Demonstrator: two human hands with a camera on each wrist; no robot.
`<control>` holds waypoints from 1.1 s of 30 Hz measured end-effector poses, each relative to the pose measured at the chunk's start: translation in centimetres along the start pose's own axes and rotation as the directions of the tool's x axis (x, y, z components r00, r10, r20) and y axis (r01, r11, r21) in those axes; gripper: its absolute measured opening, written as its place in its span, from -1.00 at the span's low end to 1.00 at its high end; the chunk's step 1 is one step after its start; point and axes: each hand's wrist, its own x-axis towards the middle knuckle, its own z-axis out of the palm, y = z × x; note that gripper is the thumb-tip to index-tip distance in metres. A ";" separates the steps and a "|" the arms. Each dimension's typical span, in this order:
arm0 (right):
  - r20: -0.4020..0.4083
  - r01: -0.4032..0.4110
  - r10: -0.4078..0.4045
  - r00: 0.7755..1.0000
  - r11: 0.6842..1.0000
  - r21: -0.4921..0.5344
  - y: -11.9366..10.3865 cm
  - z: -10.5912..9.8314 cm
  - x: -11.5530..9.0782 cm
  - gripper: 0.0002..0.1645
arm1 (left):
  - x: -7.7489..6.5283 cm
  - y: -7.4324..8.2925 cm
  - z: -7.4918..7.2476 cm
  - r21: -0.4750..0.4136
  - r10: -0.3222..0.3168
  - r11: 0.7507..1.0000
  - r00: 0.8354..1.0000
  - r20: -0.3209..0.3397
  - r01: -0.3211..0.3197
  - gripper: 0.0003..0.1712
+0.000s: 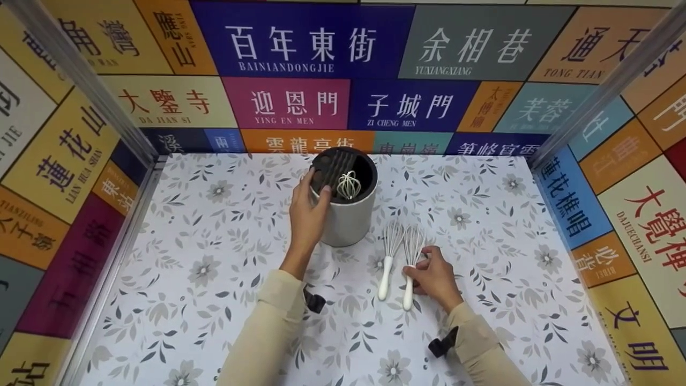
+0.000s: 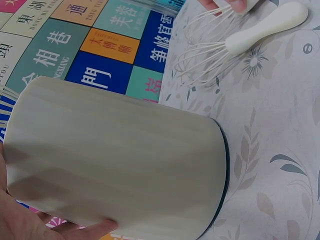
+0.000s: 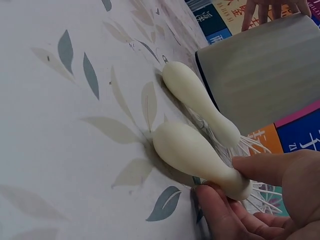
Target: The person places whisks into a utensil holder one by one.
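Observation:
A light grey utensil holder [image 1: 347, 225] with a black inner rim stands upright on the table. My left hand [image 1: 309, 212] grips its left side near the top, the thumb at the rim. Inside the holder a whisk [image 1: 349, 186] sits with its wire head upward; its handle is hidden. Two white-handled whisks lie side by side to the right of the holder, wire heads pointing away. My right hand [image 1: 433, 273] pinches the right whisk [image 3: 192, 152] where handle meets wires. The left whisk [image 3: 195, 97] lies untouched beside it.
The table [image 1: 214, 311] has a white cloth with grey flowers and leaves. Panels with coloured Chinese lettering [image 1: 300, 40] stand at the back and both sides. A slotted black divider [image 1: 337, 166] covers part of the holder's opening.

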 end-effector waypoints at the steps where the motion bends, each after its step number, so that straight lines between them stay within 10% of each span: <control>1: -0.001 -0.001 0.001 1.000 1.000 0.004 0.0 -0.1 0.0 -0.17 | 0.0 0.0 0.0 0.000 -0.001 1.000 1.000 0.001 0.001 -0.34; 33: -0.041 0.060 -0.057 0.998 0.995 0.075 -2.4 -1.1 -0.1 -0.16 | -0.1 -0.1 0.1 -0.009 0.005 1.000 1.000 -0.002 -0.005 -0.33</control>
